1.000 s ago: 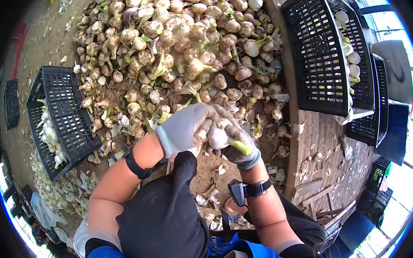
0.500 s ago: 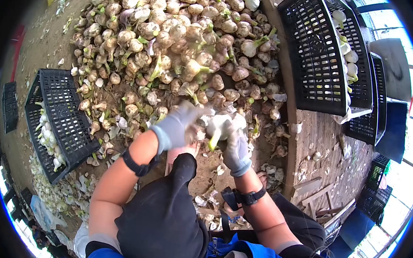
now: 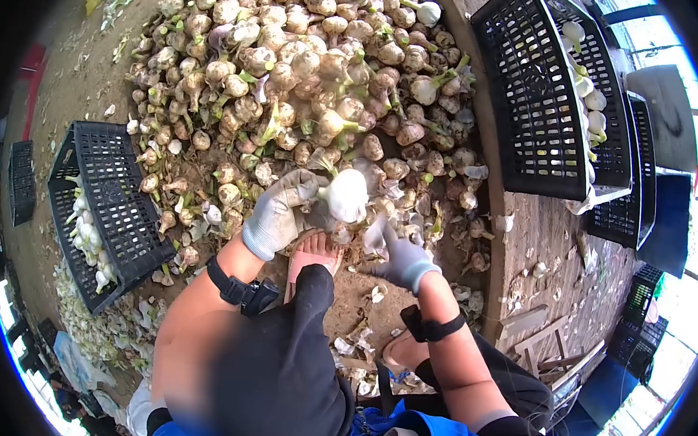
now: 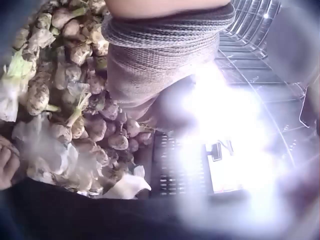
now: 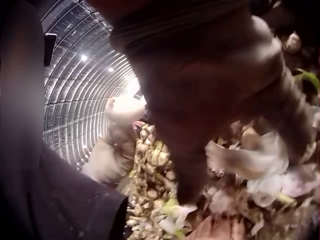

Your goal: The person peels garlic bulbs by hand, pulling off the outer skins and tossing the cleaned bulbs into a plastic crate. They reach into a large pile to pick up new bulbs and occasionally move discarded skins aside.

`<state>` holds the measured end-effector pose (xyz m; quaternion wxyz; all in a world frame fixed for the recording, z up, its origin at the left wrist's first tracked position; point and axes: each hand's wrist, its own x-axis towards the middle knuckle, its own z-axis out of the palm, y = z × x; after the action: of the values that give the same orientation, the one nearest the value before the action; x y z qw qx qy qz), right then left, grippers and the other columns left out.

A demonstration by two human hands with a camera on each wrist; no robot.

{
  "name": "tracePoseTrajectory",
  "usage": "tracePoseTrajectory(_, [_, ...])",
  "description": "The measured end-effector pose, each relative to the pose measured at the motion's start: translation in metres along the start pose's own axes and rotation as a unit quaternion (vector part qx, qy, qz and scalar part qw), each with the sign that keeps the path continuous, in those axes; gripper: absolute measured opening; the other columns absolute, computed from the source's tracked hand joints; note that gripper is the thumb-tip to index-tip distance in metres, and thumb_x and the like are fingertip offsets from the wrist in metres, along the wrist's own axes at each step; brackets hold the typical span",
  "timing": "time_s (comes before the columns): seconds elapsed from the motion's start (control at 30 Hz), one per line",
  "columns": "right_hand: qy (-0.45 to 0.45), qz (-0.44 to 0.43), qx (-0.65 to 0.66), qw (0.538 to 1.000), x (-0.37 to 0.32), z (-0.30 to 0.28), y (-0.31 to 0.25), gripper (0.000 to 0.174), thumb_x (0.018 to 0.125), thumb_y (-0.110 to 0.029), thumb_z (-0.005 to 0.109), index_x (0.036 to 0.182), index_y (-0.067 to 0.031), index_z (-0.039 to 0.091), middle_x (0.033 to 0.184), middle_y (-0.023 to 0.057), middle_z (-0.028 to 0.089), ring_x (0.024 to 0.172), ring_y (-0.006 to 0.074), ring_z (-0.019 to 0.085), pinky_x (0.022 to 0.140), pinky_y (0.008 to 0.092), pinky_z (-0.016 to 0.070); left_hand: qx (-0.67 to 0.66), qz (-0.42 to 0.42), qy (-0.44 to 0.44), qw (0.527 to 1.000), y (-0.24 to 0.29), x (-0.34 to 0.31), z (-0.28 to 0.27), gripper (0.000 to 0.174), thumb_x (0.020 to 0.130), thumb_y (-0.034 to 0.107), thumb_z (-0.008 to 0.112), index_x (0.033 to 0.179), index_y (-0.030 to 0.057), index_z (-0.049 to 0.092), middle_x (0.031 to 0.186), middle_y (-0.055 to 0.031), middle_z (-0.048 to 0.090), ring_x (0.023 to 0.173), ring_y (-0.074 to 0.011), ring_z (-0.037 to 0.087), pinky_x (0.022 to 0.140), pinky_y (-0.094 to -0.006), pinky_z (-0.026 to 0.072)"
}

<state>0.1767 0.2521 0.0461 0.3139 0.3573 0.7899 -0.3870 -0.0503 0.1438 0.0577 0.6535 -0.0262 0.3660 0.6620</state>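
Garlic heap: soil-browned, spread around 12 o'clock in the head view.
Right-hand black crate: tilted at 2 o'clock, pale bulbs within.
Left-hand black crate: 9 o'clock, also tilted.
Left gloved hand: 8 o'clock of the white garlic bulb, fingers curled, gripping it.
Right gloved hand: its 4 o'clock, apart, one finger extended; blur hides any hold.
White garlic bulb: near centre, stalk towards 11.

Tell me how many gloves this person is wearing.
2: one glove on the left hand, which holds a white garlic bulb, and another on the right hand, near that bulb. Any spare gloves could be hidden from view.
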Motion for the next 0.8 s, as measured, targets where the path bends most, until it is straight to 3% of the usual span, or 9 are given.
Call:
tracePoseTrajectory(0.1, [0.143,-0.142,0.146,0.968,-0.003,0.011,-0.004,0.096,0.078,-0.033,0.073,0.149,-0.0047,0.015,0.120,0.0238,0.058,0.112,0.0321,0.058,0.098,0.0323,0.0429,0.019,-0.035,0.001,0.999,-0.009,-0.002,-0.008,0.015,0.091,0.015,0.058,0.101,0.0043,0.059,0.094,-0.0083,0.065,0.085,-0.0215,0.065,0.066,-0.0394,0.0594])
tracePoseTrajectory(0.17, [0.241,-0.276,0.429,0.826,-0.010,0.009,-0.033,0.087,0.079,-0.028,0.072,0.146,-0.0009,0.023,0.130,0.0245,0.051,0.118,0.0320,0.055,0.099,0.0331,0.0413,0.021,-0.036,-0.001,0.999,-0.026,0.000,-0.016,0.017,0.091,0.014,0.057,0.105,0.0036,0.059,0.101,-0.0101,0.064,0.094,-0.0222,0.062,0.068,-0.0386,0.0581])
tracePoseTrajectory(0.2, [0.371,-0.311,0.253,0.838,-0.005,0.009,-0.033,0.070,0.083,-0.022,0.068,0.140,0.0007,0.035,0.125,0.0223,0.056,0.113,0.0298,0.058,0.098,0.0346,0.0425,0.022,-0.038,0.000,0.999,-0.030,0.000,-0.019,0.017,0.091,0.014,0.057,0.105,0.0036,0.059,0.101,-0.0101,0.064,0.094,-0.0222,0.062,0.068,-0.0386,0.0581])
tracePoseTrajectory(0.27, [0.385,-0.238,0.339,0.825,0.000,0.026,-0.035,0.055,0.085,-0.018,0.063,0.133,0.0034,0.045,0.114,0.0179,0.062,0.103,0.0243,0.061,0.094,0.0321,0.0455,0.005,-0.083,0.000,0.997,-0.020,-0.003,-0.003,0.020,0.092,0.016,0.055,0.107,0.0029,0.059,0.099,-0.0097,0.064,0.091,-0.0224,0.063,0.070,-0.0378,0.0580])
tracePoseTrajectory(0.33, [0.325,-0.184,0.578,0.726,0.008,0.029,-0.036,0.051,0.087,-0.015,0.060,0.131,0.0045,0.045,0.107,0.0157,0.064,0.098,0.0188,0.062,0.088,0.0295,0.0478,-0.011,-0.088,0.004,0.996,-0.015,-0.002,-0.002,0.020,0.093,0.016,0.054,0.108,0.0024,0.059,0.098,-0.0098,0.063,0.089,-0.0220,0.064,0.070,-0.0379,0.0581])
tracePoseTrajectory(0.5, [0.388,-0.170,0.403,0.811,-0.017,0.005,-0.053,0.016,0.084,-0.013,0.061,0.087,0.0012,0.055,0.077,0.0068,0.064,0.069,0.0183,0.064,0.068,0.0289,0.0515,0.048,-0.051,0.021,0.997,-0.021,0.000,-0.005,0.017,0.093,0.014,0.054,0.105,0.0021,0.058,0.099,-0.0096,0.064,0.082,-0.0210,0.065,0.071,-0.0369,0.0572])
tracePoseTrajectory(0.63, [0.404,-0.139,0.264,0.865,-0.006,0.004,-0.036,0.007,0.087,-0.009,0.056,0.084,-0.0024,0.055,0.061,0.0068,0.062,0.061,0.0172,0.064,0.056,0.0303,0.0507,0.086,-0.048,0.002,0.995,-0.026,-0.001,-0.021,0.015,0.093,0.012,0.054,0.104,0.0031,0.058,0.101,-0.0092,0.065,0.088,-0.0196,0.064,0.075,-0.0360,0.0554])
tracePoseTrajectory(0.73, [0.271,-0.002,0.700,0.661,0.026,0.012,0.000,0.010,0.091,-0.009,0.052,0.093,0.0001,0.050,0.082,0.0102,0.066,0.062,0.0187,0.065,0.059,0.0319,0.0542,0.037,-0.075,0.017,0.996,-0.020,-0.003,-0.018,0.011,0.092,0.007,0.053,0.102,0.0026,0.055,0.098,-0.0105,0.063,0.082,-0.0210,0.064,0.075,-0.0388,0.0572])
tracePoseTrajectory(0.8, [0.231,0.005,0.677,0.699,0.030,0.013,0.008,0.031,0.089,-0.010,0.057,0.114,0.0024,0.046,0.109,0.0151,0.062,0.088,0.0230,0.066,0.072,0.0363,0.0558,0.021,-0.083,0.021,0.996,-0.012,-0.006,-0.011,0.017,0.091,0.011,0.055,0.106,0.0034,0.057,0.105,-0.0106,0.063,0.090,-0.0194,0.063,0.077,-0.0325,0.0545])
